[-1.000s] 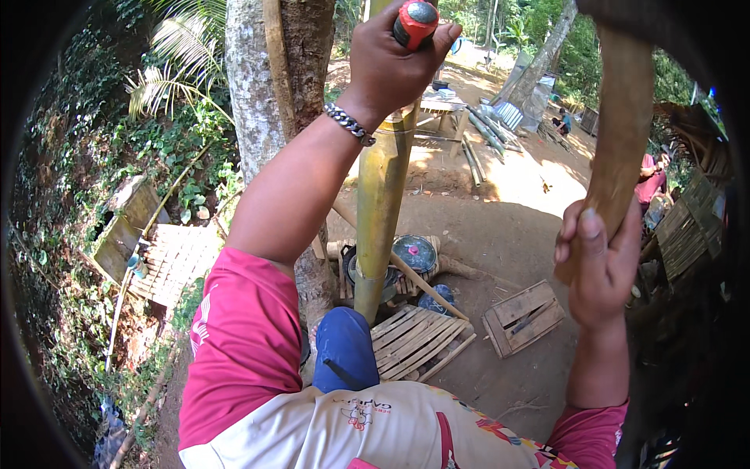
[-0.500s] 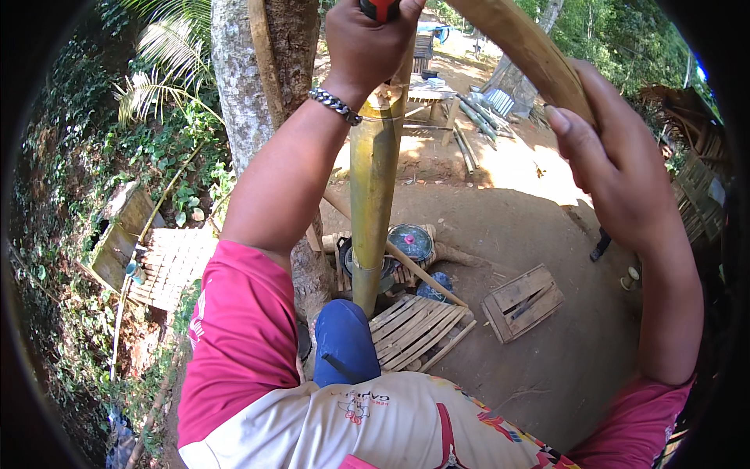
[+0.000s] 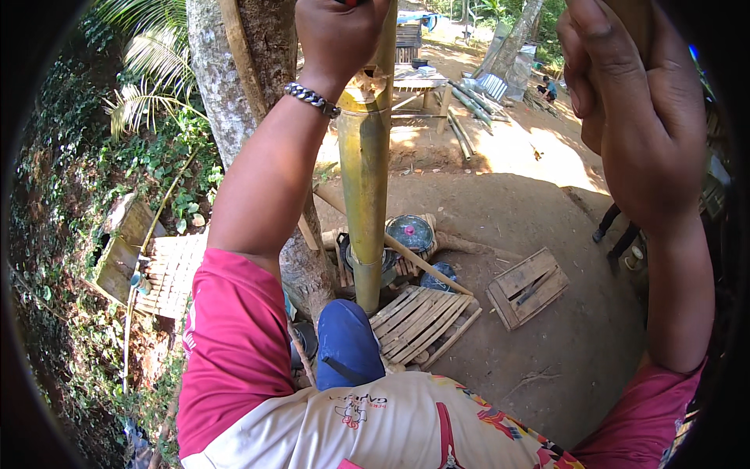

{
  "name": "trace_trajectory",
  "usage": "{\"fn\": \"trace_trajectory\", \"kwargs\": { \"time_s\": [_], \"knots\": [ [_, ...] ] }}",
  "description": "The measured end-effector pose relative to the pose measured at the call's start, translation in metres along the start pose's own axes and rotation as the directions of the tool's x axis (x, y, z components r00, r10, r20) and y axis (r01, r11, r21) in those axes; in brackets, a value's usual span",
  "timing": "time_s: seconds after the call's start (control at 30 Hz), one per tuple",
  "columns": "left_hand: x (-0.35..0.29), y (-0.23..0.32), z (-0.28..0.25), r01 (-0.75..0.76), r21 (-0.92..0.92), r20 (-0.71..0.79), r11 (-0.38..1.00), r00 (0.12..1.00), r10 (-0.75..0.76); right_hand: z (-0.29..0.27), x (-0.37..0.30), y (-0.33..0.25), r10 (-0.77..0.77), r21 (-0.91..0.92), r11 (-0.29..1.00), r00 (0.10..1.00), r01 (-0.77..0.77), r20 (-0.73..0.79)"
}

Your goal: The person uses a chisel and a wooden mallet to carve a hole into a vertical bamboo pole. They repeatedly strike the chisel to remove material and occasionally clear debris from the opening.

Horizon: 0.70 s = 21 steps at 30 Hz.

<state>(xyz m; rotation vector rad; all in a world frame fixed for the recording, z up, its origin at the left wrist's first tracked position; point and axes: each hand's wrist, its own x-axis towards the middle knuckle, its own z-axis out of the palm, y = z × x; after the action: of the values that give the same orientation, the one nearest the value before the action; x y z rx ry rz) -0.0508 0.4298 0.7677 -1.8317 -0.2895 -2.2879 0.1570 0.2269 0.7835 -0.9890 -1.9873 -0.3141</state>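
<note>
I have my left grip [image 3: 341, 41] clamped on a red-and-black handle [image 3: 347, 2], just left of the bamboo pole [image 3: 364, 180]; well right of the pole, my right grip [image 3: 652, 125] wraps a brown wooden piece [image 3: 631, 19]. A slatted platform [image 3: 422, 320] sits right of the pole's foot, a wooden box [image 3: 516, 283] farther right, a tabletop [image 3: 418, 81] beyond the pole.

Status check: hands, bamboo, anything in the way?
Left hand closed on red handle, barely in frame. Right hand gripping wood. Bamboo standing between them in view. Trunk to its left, possibly crowding that side.
</note>
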Motion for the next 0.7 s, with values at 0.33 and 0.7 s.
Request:
{"fn": "trace_trajectory", "kwargs": {
  "time_s": [0.33, 0.7],
  "knots": [
    [0.005, -0.001, 0.003, 0.011, 0.091, -0.013, 0.996, 1.0, -0.01, 0.003, 0.024, 0.012, -0.255, -0.158, 0.96, 0.957, 0.232, -0.141],
    [0.009, -0.003, 0.007, 0.045, 0.043, 0.013, 0.998, 0.999, -0.046, -0.005, 0.015, -0.021, -0.111, -0.547, 0.823, 0.988, 0.151, 0.107]
  ]
}}
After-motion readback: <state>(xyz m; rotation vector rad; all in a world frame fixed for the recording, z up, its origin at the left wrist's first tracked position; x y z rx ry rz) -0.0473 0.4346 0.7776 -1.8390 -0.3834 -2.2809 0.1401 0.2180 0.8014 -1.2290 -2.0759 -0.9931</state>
